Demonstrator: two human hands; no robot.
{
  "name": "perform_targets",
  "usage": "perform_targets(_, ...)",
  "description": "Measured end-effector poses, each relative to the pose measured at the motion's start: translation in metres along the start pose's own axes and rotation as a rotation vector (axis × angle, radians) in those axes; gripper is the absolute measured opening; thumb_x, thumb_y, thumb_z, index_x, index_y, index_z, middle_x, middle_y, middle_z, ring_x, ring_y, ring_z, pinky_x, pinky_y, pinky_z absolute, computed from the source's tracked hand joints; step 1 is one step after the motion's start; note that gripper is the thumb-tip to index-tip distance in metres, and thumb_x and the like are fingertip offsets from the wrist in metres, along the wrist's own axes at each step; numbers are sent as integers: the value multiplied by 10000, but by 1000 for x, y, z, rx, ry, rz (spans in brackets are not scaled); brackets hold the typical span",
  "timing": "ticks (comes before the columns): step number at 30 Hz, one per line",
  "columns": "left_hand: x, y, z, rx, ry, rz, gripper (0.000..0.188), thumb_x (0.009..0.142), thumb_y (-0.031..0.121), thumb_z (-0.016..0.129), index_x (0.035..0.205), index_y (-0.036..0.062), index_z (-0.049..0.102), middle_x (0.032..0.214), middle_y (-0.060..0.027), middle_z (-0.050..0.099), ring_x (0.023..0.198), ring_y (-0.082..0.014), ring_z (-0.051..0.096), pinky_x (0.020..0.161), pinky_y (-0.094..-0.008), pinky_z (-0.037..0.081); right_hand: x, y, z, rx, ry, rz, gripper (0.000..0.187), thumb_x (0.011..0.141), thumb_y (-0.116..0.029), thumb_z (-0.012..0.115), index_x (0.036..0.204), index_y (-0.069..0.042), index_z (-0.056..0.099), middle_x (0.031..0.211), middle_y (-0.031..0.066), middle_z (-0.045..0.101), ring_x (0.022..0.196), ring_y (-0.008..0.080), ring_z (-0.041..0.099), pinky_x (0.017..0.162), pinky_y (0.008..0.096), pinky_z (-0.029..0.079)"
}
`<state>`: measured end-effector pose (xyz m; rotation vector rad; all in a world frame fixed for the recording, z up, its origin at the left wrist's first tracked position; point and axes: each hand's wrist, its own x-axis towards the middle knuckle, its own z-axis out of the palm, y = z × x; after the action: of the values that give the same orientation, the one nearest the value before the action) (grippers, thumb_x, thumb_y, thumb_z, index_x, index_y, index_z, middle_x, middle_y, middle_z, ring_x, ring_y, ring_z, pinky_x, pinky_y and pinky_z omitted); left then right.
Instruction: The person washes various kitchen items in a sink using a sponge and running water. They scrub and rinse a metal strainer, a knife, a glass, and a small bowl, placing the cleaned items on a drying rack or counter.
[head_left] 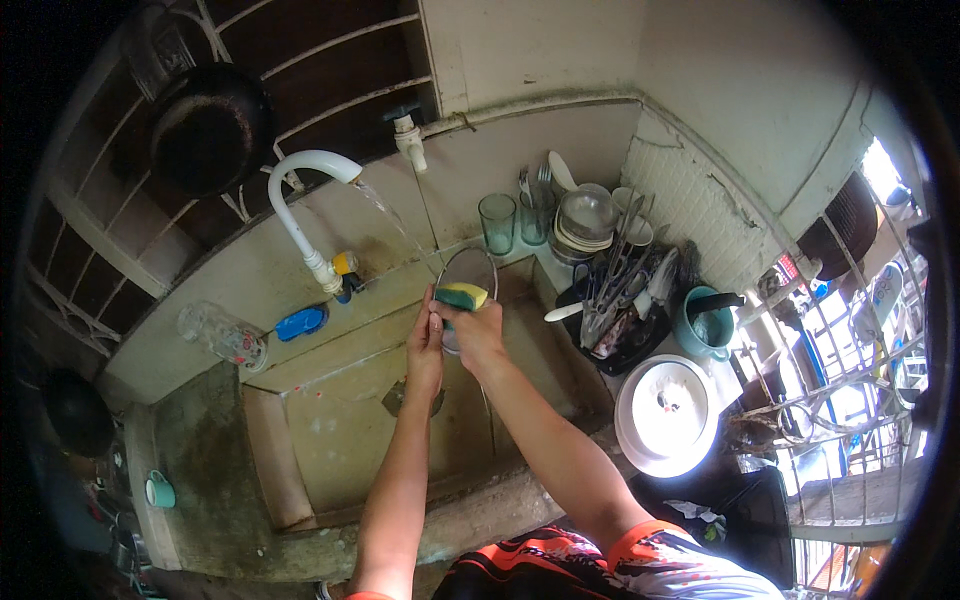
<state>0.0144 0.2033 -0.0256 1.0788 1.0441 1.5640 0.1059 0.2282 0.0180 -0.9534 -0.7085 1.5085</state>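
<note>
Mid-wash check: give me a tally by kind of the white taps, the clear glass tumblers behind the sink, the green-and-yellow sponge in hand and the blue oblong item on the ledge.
White taps: 2
Clear glass tumblers: 2
Green-and-yellow sponge, in the right hand: 1
Blue oblong item: 1
Total: 6

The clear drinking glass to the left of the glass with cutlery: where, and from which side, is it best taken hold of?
Probably around the upper body of the clear drinking glass, coming from its left. It stands upright and shows no handle; the cutlery glass crowds its right, and the wall is behind.
</note>
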Motion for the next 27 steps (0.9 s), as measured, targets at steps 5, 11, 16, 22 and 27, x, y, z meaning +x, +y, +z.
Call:
perform_targets(5,18,-11,-12,362,102,138,256,1035,198,475,1201,21,559,1071,-51,622,977,-126,570,892,-284,459,2,-11,-8,16,-112,33,226,782,12,752,996,35,686,968,64,713,857,123,651,781,285,517)
perform_targets(11,45,-15,-11,217,273,35,171,1009,193,537,999,29,584,782,-38,617,698,-88,551,571,-277,457,-22,-49,-41,-689,50,-549,272,798,-7,719,1065,-18,668,986,107,709,901,230,671,831,316,506)
perform_targets(16,52,-16,-5,333,294,45,124,987,160,570,1006,39,592,712,-22,606,606,-95,538,528,-280,447,-30,-77,-64,-1038,235,-909,368,746,3,712,1100,-24,615,1004,153,648,927,355,625,821,385,505)
perform_targets(22,62,-12,-2,492,215,46,122,962,133,581,1038,39,600,717,-50,621,633,-103,551,584,-292,466,0,-80,-87,-916,189,-372,341,817,-152,709,1111,3,632,870,143,699,827,232,675,772,340,504)
perform_targets(27,69,2,3,682,201,233,152,924,127,627,1015,9,601,744,-73,648,682,-116,568,639,-298,475,1,-66,-98,-924,103,-347,303,811,-120,694,1092,-23,640,882,193,687,849,334,670,758,375,503)
